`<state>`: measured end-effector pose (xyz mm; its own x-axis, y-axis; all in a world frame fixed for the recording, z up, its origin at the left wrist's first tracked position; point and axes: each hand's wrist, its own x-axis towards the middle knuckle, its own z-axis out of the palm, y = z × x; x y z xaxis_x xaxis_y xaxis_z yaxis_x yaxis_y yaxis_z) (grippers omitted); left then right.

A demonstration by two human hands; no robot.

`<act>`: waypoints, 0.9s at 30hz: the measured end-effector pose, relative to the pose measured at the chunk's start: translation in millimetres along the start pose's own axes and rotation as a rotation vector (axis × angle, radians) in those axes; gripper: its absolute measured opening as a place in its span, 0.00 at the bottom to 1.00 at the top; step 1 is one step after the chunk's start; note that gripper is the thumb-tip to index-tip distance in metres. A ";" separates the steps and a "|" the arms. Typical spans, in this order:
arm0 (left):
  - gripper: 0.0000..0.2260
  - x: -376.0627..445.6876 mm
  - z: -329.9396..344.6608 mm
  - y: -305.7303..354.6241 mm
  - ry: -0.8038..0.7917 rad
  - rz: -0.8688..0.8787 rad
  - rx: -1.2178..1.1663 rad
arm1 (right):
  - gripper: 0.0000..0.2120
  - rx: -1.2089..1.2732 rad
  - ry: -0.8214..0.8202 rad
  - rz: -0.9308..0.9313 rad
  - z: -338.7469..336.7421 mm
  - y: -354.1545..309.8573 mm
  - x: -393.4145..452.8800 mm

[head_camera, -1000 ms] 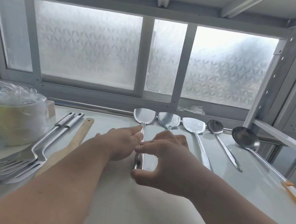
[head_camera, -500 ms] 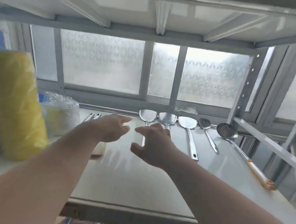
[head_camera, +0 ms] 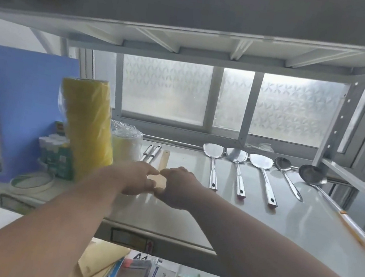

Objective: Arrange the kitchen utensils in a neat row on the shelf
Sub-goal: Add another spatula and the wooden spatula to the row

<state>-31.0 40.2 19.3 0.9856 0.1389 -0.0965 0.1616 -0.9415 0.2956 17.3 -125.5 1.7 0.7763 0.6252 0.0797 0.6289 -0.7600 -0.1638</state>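
Both hands (head_camera: 159,181) now at wooden spatula (head_camera: 161,170)

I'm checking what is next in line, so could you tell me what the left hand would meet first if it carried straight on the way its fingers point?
Probably the wooden spatula: the left hand points right and slightly away, at its lower part beside the right hand. Whether it already touches is unclear.

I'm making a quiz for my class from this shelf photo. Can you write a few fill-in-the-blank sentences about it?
1. Both hands, the left hand and the right hand, meet over the ____ spatula.
2. The ladle lies at the row's ____ end.
3. Its handle tip is ____.
4. The tall roll is ____.

Missing words: wooden; right; orange; yellow
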 end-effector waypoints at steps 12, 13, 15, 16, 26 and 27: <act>0.24 0.0 10.5 18.1 -0.059 0.071 0.069 | 0.10 -0.239 -0.089 -0.062 -1.7 19.1 -25.3; 0.23 0.2 10.6 23.2 -0.079 0.084 0.063 | 0.10 -0.246 -0.086 -0.067 -2.1 21.8 -28.9; 0.19 3.7 13.4 30.6 -0.115 0.134 0.040 | 0.10 -0.308 -0.056 -0.133 -0.6 28.8 -39.9; 0.19 5.6 14.6 33.4 -0.129 0.162 0.030 | 0.10 -0.304 -0.035 -0.144 0.0 32.7 -45.0; 0.09 7.3 8.3 59.9 0.293 0.334 0.022 | 0.13 -0.083 0.352 -0.143 -15.1 67.7 -65.6; 0.07 7.1 5.5 62.8 0.376 0.353 0.002 | 0.10 -0.023 0.421 -0.131 -20.9 68.6 -66.3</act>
<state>-14.1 -19.7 32.0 0.9300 -0.0870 0.3571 -0.1837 -0.9516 0.2463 9.8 -222.8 5.7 0.6366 0.5933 0.4927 0.7200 -0.6861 -0.1042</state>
